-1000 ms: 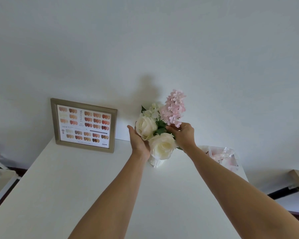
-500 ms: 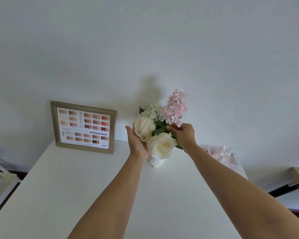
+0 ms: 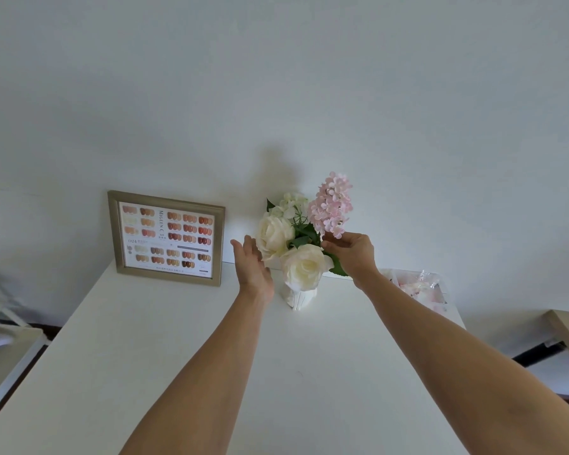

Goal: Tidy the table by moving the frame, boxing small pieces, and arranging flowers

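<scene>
Left hand (image 3: 254, 270) drawn off roses (image 3: 288, 249); right fingers (image 3: 334, 245) seemingly pinching pink sprig (image 3: 331, 205).

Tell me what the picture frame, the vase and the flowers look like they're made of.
The picture frame: a matte, pale gold moulding, wood or plastic, can't tell which. The vase: white and ribbed, probably ceramic, possibly plastic. The flowers: likely artificial fabric, judging by the uniform cream petals and the stiff pink cluster that the right hand pinches.
</scene>
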